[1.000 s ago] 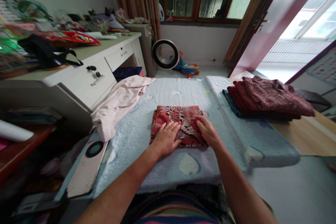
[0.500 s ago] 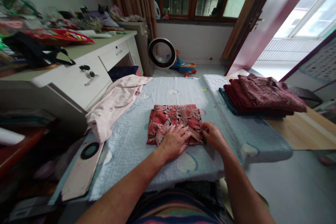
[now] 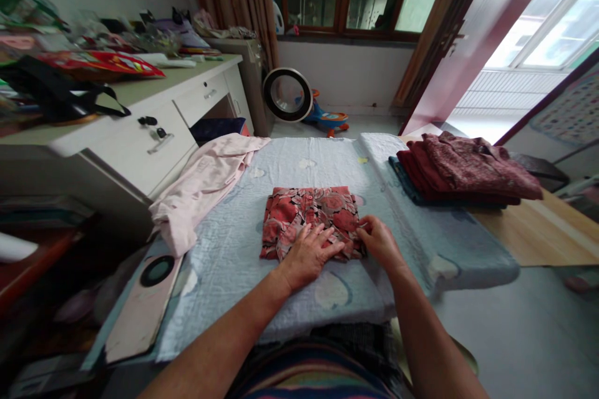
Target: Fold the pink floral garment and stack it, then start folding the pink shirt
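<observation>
A red floral shirt [image 3: 292, 209], folded into a rectangle with its buttons upward, lies on the pale blue cloth [image 3: 224, 274] in front of me. My left hand [image 3: 311, 254] rests flat on the shirt's near half, fingers spread. At the shirt's right edge, my right hand [image 3: 378, 239] pinches the fabric between thumb and fingers.
To the right is a stack of folded clothes [image 3: 468, 168], part on the cloth and part on a wooden board [image 3: 528, 230]. A pink garment [image 3: 206, 181] lies at the left, near a flat board with a dark ring [image 3: 145, 305]. A white desk [image 3: 135, 149] stands beyond.
Both hands stay almost where they were on the shirt. The left thumb has spread a little to the right. The view has shifted slightly.
</observation>
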{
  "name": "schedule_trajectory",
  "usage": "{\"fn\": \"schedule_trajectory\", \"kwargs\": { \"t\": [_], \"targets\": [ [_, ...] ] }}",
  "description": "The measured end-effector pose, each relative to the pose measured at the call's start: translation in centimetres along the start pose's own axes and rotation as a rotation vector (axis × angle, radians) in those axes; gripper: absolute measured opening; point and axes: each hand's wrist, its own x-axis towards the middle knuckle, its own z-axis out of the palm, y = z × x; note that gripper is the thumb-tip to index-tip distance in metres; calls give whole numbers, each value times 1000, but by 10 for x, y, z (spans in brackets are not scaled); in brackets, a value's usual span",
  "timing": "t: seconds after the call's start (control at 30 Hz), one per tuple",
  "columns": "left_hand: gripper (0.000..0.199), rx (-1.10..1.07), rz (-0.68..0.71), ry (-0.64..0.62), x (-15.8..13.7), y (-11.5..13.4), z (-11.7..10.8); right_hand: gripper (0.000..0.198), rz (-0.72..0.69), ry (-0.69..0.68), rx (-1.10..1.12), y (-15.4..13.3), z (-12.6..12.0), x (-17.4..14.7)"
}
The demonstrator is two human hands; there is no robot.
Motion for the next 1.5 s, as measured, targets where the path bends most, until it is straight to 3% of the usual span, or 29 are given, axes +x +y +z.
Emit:
{"fn": "schedule_trajectory", "kwargs": {
  "t": [0.17, 0.33, 0.43, 0.53, 0.6, 0.7, 0.9, 1.27, 1.4, 1.5],
  "targets": [
    [50, -37, 8, -23, -1, -1, 2, 21, -27, -48, -156, 2, -1, 4],
    [60, -216, -26, -19, 3, 1, -19, 19, -218, 118, -313, -25, -1, 22],
    [56, -275, -112, 55, 13, -12, -37, 29, -368, 95, -266, -50, 9, 35],
    [51, -164, -280, 149, 24, -38, -44, 39, -440, 32, -315, -68, 29, 42],
    [50, -47, -402, 171, 29, -57, -38, 45, -419, 1, -413, -72, 44, 43],
    [54, 50, -498, 97, 28, -77, -17, 52, -338, -76, -551, -68, 62, 43],
    [67, 64, -570, -29, 21, -84, 8, 61, -187, -171, -682, -60, 74, 41],
    [68, -3, -616, -35, 20, -90, 3, 66, -83, -244, -638, -65, 68, 47],
    [59, 26, -566, 64, 25, -93, -14, 52, -166, -306, -524, -66, 49, 67],
    [59, 66, -511, 151, 33, -91, -17, 48, -278, -231, -483, -71, 42, 73]
  ]
}}
